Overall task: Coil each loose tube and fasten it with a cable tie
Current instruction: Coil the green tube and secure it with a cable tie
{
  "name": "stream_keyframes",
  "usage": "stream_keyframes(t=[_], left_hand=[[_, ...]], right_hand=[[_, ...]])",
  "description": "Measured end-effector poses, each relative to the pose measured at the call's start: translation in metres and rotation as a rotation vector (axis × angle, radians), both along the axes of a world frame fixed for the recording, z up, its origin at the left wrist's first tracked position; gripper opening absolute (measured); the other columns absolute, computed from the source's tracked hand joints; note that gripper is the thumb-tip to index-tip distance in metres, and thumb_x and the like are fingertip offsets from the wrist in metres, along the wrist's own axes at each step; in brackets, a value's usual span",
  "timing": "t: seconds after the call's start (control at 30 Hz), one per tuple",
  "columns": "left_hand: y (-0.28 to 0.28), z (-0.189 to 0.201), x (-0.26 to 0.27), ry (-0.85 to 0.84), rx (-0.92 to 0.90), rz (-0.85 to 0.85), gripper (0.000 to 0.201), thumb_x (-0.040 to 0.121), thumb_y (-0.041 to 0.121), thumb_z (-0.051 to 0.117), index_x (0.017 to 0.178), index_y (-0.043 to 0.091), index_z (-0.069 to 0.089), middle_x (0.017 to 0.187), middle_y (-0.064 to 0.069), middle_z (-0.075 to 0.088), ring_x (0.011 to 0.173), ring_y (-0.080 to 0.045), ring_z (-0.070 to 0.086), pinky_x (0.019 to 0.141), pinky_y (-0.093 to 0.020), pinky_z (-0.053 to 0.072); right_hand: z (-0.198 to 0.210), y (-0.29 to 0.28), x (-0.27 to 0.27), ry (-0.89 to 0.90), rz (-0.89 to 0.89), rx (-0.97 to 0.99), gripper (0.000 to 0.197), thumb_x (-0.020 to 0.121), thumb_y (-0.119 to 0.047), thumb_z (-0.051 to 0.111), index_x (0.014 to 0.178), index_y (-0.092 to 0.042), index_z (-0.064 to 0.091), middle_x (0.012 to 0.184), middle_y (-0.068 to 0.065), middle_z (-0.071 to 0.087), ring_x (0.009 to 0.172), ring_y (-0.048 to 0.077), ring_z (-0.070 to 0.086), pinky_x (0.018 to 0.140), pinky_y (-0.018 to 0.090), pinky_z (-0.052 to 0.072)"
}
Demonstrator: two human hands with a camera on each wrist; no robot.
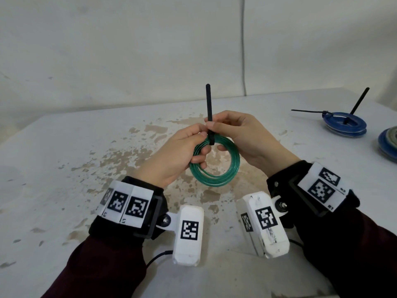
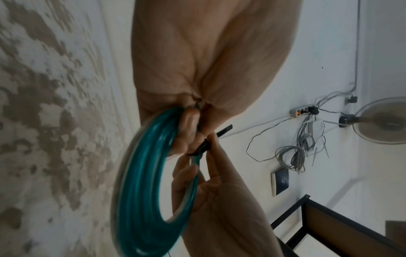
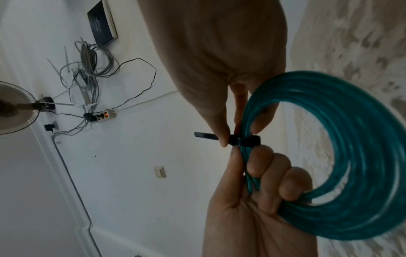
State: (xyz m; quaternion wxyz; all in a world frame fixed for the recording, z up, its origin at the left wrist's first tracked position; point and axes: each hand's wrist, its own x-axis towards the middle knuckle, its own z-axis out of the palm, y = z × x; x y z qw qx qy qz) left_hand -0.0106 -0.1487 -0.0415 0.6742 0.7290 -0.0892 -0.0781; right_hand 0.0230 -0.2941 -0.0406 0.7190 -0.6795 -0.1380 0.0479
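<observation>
A coil of green tube (image 1: 214, 166) (image 2: 140, 191) (image 3: 351, 156) is held up above the table. My left hand (image 1: 182, 151) (image 3: 263, 182) grips the coil's left side, fingers curled through the ring. A black cable tie (image 1: 208, 108) (image 2: 203, 147) (image 3: 243, 140) is looped round the coil's top, its tail standing straight up. My right hand (image 1: 236, 134) (image 2: 208, 173) pinches the tie just above the coil, with its lower fingers against the ring's inner side.
At the table's (image 1: 64, 168) far right lies a blue coil (image 1: 345, 123) with black tie tails sticking out. Another blue coil (image 1: 388, 143) is cut by the right edge. The tabletop paint is worn brown in the middle. A grey cable (image 1: 243, 50) runs down the wall.
</observation>
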Motion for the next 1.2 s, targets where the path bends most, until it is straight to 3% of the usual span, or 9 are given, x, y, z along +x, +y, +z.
stream_keyframes(t=[0.13,0.3,0.47,0.5,0.57,0.7,0.87,1.1,1.2], left_hand=[[-0.005,0.001,-0.004,-0.156,0.129,0.054,0.023,0.1,0.026,0.046,0.106,0.01,0.063,0.064,-0.007,0.04,0.042,-0.008,0.034,0.05,-0.026,0.043],[0.0,0.003,-0.003,-0.151,0.14,0.053,0.022,0.099,0.019,0.049,0.105,0.003,0.063,0.073,-0.009,0.054,0.042,-0.008,0.032,0.05,-0.025,0.043],[0.005,0.009,-0.005,-0.039,0.044,-0.004,0.018,0.097,0.013,0.05,0.099,0.006,0.067,0.085,-0.014,0.064,0.043,-0.008,0.03,0.046,-0.02,0.039],[0.005,0.009,-0.005,-0.036,0.04,-0.01,0.019,0.097,0.013,0.051,0.098,0.007,0.068,0.083,-0.01,0.065,0.043,-0.008,0.029,0.045,-0.019,0.039],[0.004,0.009,-0.005,-0.032,0.034,-0.011,0.019,0.097,0.013,0.051,0.095,0.009,0.07,0.079,-0.005,0.067,0.043,-0.008,0.028,0.044,-0.018,0.037],[0.003,0.007,-0.005,0.004,0.0,-0.016,0.021,0.098,0.012,0.048,0.096,0.007,0.068,0.076,-0.004,0.069,0.042,-0.005,0.028,0.044,-0.016,0.035],[0.004,0.006,-0.006,-0.012,0.049,-0.022,0.021,0.098,0.012,0.048,0.094,0.008,0.068,0.075,-0.003,0.07,0.043,-0.007,0.026,0.043,-0.016,0.034],[0.009,0.006,-0.003,-0.024,0.026,-0.004,0.019,0.094,0.014,0.054,0.101,0.003,0.068,0.076,-0.006,0.066,0.04,-0.009,0.036,0.044,-0.02,0.043],[0.009,0.006,-0.002,-0.008,-0.02,0.013,0.014,0.095,0.011,0.053,0.093,0.004,0.064,0.067,-0.002,0.061,0.036,-0.007,0.031,0.038,-0.018,0.034]], right_hand=[[0.002,-0.001,0.0,0.01,0.029,-0.007,0.011,0.088,-0.016,0.066,0.079,-0.011,0.062,0.084,0.009,0.062,0.07,0.014,0.059,0.052,0.022,0.05],[0.004,-0.002,-0.002,-0.009,0.029,-0.009,0.014,0.089,-0.014,0.065,0.076,-0.01,0.06,0.079,0.008,0.062,0.066,0.015,0.06,0.052,0.024,0.052],[0.005,0.0,-0.002,-0.068,-0.014,-0.04,0.021,0.088,-0.015,0.067,0.069,-0.012,0.057,0.076,0.007,0.057,0.067,0.021,0.057,0.071,0.046,0.053],[0.005,0.0,-0.002,-0.074,-0.022,-0.05,0.021,0.088,-0.015,0.067,0.069,-0.013,0.057,0.076,0.005,0.058,0.068,0.021,0.058,0.071,0.047,0.054],[0.005,0.0,-0.002,-0.086,-0.043,-0.043,0.022,0.088,-0.013,0.066,0.069,-0.012,0.056,0.074,0.004,0.059,0.063,0.017,0.058,0.057,0.033,0.055],[0.002,0.0,0.001,-0.112,-0.126,-0.06,0.025,0.087,-0.011,0.068,0.066,-0.014,0.054,0.076,0.004,0.059,0.062,0.017,0.054,0.046,0.018,0.045],[0.0,0.0,0.001,-0.068,-0.111,-0.064,0.024,0.087,-0.012,0.068,0.068,-0.012,0.053,0.086,0.005,0.057,0.066,0.014,0.053,0.045,0.016,0.044],[0.004,-0.003,-0.003,-0.066,-0.011,-0.079,0.018,0.09,-0.019,0.065,0.075,-0.016,0.056,0.073,-0.002,0.061,0.064,0.006,0.061,0.05,0.017,0.047],[0.002,-0.002,-0.001,-0.006,0.068,-0.103,0.013,0.09,-0.024,0.065,0.081,-0.016,0.062,0.084,0.002,0.065,0.081,0.017,0.064,0.068,0.03,0.055]])
